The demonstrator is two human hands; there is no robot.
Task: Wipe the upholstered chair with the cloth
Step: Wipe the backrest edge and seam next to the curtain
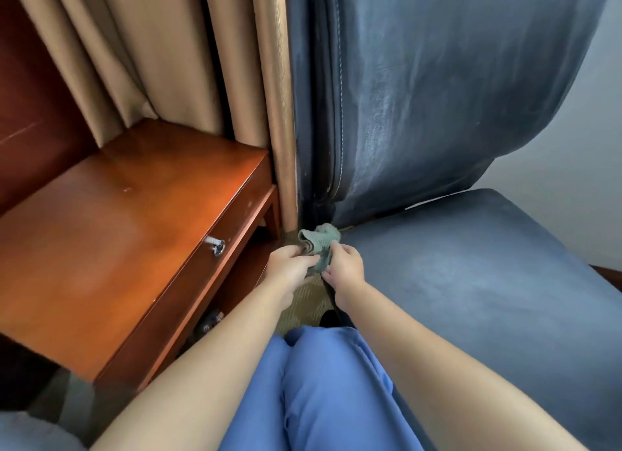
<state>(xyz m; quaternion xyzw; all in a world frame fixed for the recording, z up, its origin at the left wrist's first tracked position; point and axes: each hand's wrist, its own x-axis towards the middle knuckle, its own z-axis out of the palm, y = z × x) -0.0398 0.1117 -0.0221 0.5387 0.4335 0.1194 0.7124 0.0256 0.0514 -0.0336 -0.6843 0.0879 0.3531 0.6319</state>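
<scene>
Both the left hand and right hand pinch the bunched cloth off the chair seat's rear left corner; fold it flat first for broad, even strokes.

Two hands: left hand and right hand, both pinching one green cloth bunched between and just past the fingertips. One blue chair, right of the fingers. One wooden table, left of the fingers, with one metal drawer handle. One tan curtain, beyond the fingers.
</scene>
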